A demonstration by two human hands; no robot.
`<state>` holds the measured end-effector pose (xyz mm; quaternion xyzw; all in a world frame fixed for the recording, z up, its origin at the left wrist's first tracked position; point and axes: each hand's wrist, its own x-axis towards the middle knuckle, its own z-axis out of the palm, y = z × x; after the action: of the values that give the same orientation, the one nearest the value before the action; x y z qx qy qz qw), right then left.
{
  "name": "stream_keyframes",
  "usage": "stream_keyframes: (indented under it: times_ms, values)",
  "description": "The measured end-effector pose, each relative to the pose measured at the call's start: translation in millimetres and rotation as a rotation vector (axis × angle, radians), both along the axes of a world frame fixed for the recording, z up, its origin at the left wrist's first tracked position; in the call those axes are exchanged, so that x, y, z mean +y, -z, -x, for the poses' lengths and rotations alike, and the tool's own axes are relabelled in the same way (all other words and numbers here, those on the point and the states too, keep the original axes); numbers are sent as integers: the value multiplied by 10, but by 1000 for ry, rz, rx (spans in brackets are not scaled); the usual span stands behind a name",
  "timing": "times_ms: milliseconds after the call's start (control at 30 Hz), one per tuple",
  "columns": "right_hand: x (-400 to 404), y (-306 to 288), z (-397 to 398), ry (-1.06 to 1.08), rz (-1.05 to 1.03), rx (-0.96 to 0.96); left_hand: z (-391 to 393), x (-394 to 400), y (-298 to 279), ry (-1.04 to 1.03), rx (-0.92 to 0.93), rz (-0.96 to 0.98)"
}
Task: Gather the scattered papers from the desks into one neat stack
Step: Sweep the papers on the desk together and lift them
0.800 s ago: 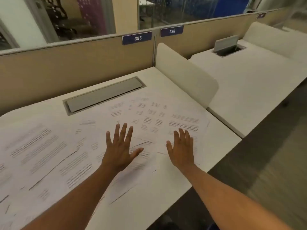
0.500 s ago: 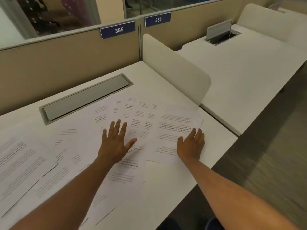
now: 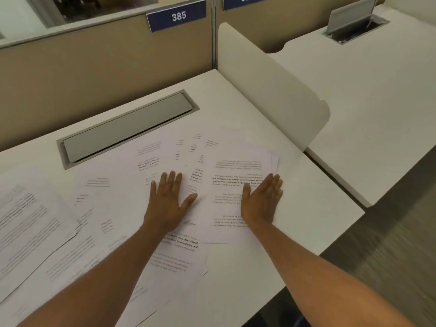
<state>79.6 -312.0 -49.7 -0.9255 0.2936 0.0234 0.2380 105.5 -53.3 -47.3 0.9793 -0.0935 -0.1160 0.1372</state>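
Across the worktop [image 3: 236, 97] numbered 385, white papers [image 3: 118, 208] lie loose and overlapping, from the far left edge to short of the right edge. We read this spread as the reason both arms reach forward: sheets this thin are easier slid than picked up.

Rightmost group of sheets [image 3: 238, 180]: long axis runs roughly away from us toward the white divider panel [image 3: 271, 83], tilted slightly clockwise. Its print reads upside down from our side, so its top edge points at us. Several corners fan out at its far right, so it is not yet squared.

Left-side sheets [image 3: 26, 223]: long axes slant away to the right, out of line with the right group.

Our left hand [image 3: 168, 204] lies flat, palm down, fingers spread and thumb out, pinning the middle sheets. We judge it serves as an anchor or backstop.

Our right hand [image 3: 262, 204] lies flat with fingers together along the right margin of the rightmost group, the outer edge of the palm at the paper's edge. We take this as placed to push leftward. Neither hand clamps anything; both only press.
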Motion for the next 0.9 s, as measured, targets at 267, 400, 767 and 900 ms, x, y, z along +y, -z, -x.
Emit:
stream_keyframes:
  times_ms: [267, 400, 767, 900]
  values:
    - [282, -174, -375, -20, -300, -154, -159, -99, -101, -88, -54, 168]
    - [295, -317, -472, 240, -322, -70, -487, -187, -242, -356, 49, 267]
    - [372, -495, -837, 332, -547, 119, -1044, -315, -459, -732, 308, 484]
    - [417, -555, -893, 359, -662, 61, -1090, -396, -475, -696, 324, 378]
